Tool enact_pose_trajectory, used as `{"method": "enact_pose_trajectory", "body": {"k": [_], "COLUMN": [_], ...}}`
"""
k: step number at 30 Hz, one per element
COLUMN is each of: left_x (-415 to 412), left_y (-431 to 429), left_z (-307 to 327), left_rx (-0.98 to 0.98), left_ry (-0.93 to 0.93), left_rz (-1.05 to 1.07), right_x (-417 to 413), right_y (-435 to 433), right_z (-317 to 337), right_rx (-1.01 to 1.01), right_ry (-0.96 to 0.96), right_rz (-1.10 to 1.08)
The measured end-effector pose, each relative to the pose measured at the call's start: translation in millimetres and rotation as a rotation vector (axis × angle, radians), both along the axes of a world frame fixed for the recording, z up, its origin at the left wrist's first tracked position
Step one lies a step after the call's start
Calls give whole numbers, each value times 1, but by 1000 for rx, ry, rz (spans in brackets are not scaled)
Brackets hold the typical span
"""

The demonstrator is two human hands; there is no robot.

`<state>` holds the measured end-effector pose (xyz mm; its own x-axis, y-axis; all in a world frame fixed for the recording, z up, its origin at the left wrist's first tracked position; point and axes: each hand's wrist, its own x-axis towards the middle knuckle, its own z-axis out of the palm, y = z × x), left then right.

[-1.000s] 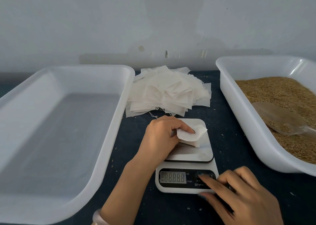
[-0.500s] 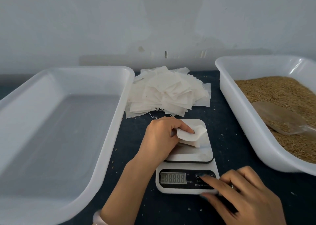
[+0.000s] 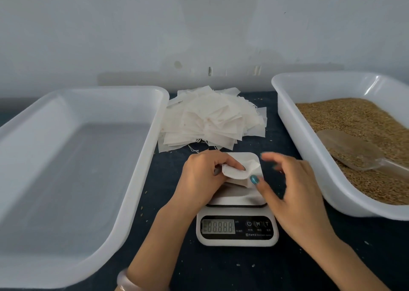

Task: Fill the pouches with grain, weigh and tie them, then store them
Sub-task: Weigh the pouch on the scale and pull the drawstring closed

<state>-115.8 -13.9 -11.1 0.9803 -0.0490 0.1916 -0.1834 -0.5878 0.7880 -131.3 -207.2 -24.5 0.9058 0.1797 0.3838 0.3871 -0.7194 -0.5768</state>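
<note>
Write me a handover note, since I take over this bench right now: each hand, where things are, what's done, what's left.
The left hand grips one pouch over the scale platform.
The right hand is open beside that pouch, thumb at its edge.
The pile of empty pouches lies behind the scale; the scoop lies in the grain in the right tub.
Done: scale display lit; no filled pouch shows in the left tub.
Left: fill, weigh, tie and store the pouches.
</note>
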Motion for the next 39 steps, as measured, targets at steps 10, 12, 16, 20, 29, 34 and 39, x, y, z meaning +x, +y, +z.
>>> {"method": "enact_pose_trajectory", "body": {"k": [10,12,16,20,29,34,39], "left_x": [-1,-1,-2,-1,1,0,0], "left_y": [0,0,0,0,0,1,0], "left_z": [0,0,0,-1,-3,-3,-3], "left_rx": [34,56,64,74,36,9,-8], "left_ry": [-33,-37,-34,-29,-1,-8,-23], "left_rz": [27,40,69,86,94,84,63], "right_x": [32,34,34,35,37,38,36], "right_y": [12,12,14,14,12,12,11], "right_z": [-1,0,2,1,-1,-3,-5], "right_rx": [12,-8,-73,-115,-116,-77,40], "right_ry": [85,128,140,154,173,192,175], "right_rz": [85,55,16,-1,-2,3,37]}}
